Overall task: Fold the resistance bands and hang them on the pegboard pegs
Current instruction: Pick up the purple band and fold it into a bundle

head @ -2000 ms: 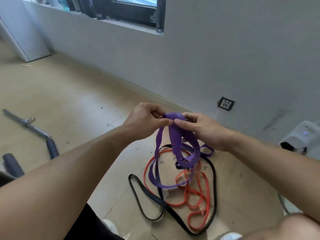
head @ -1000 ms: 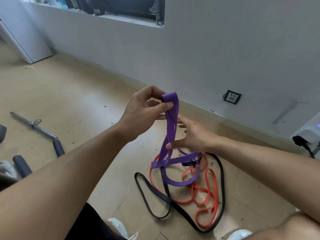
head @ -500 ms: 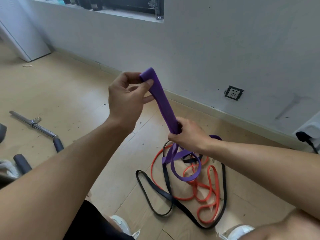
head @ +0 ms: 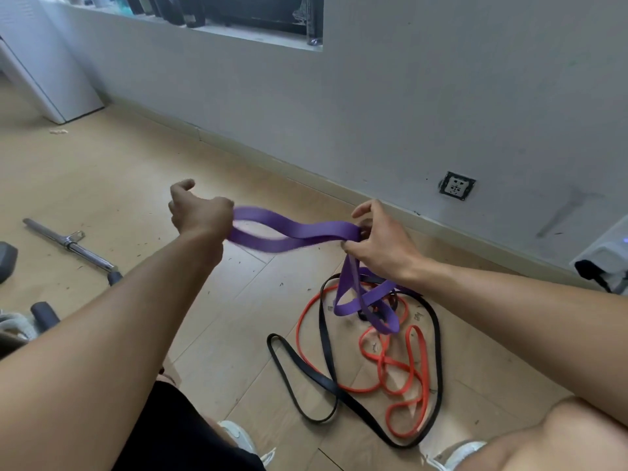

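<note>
A purple resistance band (head: 299,231) stretches almost level between my two hands, doubled into two strands. My left hand (head: 198,212) grips its left end. My right hand (head: 380,239) pinches the band's middle, and below that hand the rest of the band hangs in loose loops down to the floor. An orange band (head: 397,365) and a black band (head: 326,382) lie tangled on the wooden floor under my right hand. No pegboard shows in this view.
A metal bar (head: 73,244) with a dark grip lies on the floor at left. The grey wall carries a socket (head: 456,186), and a white device (head: 605,256) sits at the far right. My shoes (head: 244,440) show at the bottom.
My left hand has swung down and leftward with the band's end, and my right hand moved right. The purple band went from steeply slanted to nearly level between my hands.
</note>
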{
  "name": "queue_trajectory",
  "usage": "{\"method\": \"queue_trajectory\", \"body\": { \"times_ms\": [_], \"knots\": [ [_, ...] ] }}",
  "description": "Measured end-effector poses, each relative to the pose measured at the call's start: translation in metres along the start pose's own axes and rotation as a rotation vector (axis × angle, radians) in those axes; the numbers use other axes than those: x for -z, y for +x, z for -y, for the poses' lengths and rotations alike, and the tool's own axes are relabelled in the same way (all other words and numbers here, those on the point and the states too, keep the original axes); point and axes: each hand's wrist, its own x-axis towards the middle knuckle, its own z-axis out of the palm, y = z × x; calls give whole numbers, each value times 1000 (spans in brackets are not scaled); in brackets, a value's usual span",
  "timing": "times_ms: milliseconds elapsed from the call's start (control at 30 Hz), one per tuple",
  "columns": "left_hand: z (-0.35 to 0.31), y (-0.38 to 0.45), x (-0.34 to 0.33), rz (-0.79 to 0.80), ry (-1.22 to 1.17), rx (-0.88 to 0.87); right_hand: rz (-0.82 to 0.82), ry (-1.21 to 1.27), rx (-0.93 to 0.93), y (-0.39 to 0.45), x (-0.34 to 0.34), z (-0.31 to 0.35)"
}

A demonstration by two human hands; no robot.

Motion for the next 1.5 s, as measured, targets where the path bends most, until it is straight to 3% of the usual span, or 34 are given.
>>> {"method": "queue_trajectory", "body": {
  "times_ms": [67,200,267,567,733,933,1100,1267,1367,1500],
  "knots": [
    [-1,-9,-2,200,127,-166,15,-1,78,-3,7,9],
    [-2,-49,-20,877,478,-405,105,-64,164,-14,10,23],
    [2,-60,-31,1005,600,-471,97,-17,164,-17,10,26],
    [-13,-70,-33,789,637,-652,89,-20,201,-20,20,21],
    [-21,-71,-25,778,477,-757,198,20,173,-18,22,17],
    [-27,-69,-16,756,169,-647,389,43,69,-14,20,0],
    [-24,-67,-16,713,160,-599,436,22,28,-8,21,-10],
    [-23,-60,-12,716,119,-517,389,-26,11,-7,20,-7],
    [-22,-51,-8,714,104,-411,235,96,-20,-7,25,-1],
    [-15,-43,-6,782,326,-320,8,229,8,-8,40,11]
  ]
}}
